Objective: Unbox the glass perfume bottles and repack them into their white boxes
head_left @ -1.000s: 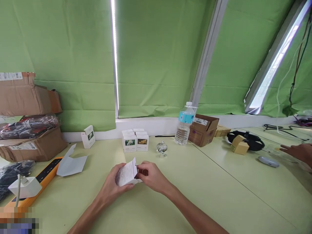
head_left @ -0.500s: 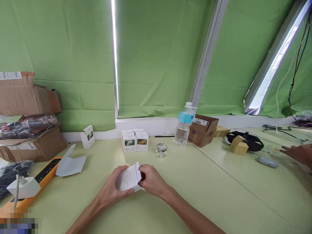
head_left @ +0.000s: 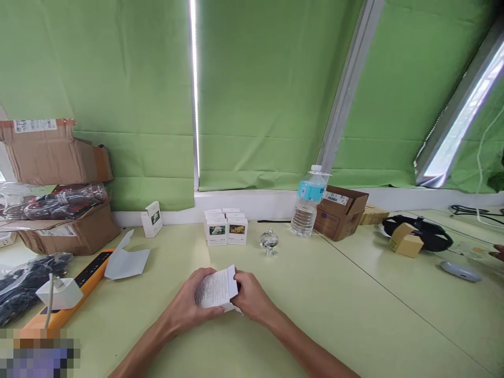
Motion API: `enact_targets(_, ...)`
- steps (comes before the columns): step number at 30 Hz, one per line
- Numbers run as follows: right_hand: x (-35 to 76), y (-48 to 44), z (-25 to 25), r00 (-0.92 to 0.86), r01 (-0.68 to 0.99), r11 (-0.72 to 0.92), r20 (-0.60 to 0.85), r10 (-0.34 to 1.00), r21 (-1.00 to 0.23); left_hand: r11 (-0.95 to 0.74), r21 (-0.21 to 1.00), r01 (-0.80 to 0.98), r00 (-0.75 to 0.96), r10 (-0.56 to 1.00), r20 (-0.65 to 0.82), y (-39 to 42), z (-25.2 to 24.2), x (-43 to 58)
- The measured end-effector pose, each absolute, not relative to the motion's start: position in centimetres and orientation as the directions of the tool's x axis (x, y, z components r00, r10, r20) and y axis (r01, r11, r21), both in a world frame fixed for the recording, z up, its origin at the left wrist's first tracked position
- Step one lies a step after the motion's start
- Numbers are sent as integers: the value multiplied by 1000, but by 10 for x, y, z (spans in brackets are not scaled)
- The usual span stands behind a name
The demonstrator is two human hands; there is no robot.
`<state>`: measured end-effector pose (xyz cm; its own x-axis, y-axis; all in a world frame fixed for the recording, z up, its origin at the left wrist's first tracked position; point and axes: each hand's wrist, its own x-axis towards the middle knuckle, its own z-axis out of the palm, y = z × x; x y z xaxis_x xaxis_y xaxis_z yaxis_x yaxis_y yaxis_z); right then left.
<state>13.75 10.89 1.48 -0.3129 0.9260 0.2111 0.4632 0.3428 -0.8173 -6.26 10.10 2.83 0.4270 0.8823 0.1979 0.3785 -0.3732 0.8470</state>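
Both my hands meet over the pale green table [head_left: 323, 315] near its front. My left hand [head_left: 189, 307] is wrapped round a small white box [head_left: 217, 290] with fine print on its raised flap. My right hand [head_left: 250, 296] grips the same box from the right, fingers curled at the flap. Behind them stands a group of small white boxes [head_left: 225, 231] with flower pictures. A small clear glass stopper-like piece [head_left: 269, 242] sits just right of that group.
A water bottle [head_left: 309, 202] and a brown carton [head_left: 340, 211] stand at the back. An open white box [head_left: 153, 219] and a flattened one [head_left: 126, 259] lie left, near an orange power strip [head_left: 74, 281] and cardboard boxes [head_left: 55, 199]. Another person's fingertips [head_left: 496, 254] show far right.
The view has shifted, so everything sits a little further right in frame. My hands have closed in tighter on the box. The other person's hand has drawn back to the right edge.
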Motion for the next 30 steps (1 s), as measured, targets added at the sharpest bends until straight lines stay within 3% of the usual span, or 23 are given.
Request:
enact_targets(20, 136, 108, 11, -368, 379, 474, 341, 865, -795, -419, 803, 423, 466, 861, 204, 100, 28, -62)
enact_targets(30, 137, 109, 20, -382, 485, 523, 368, 848, -701, -520, 682, 514, 522, 821, 233, 105, 32, -63)
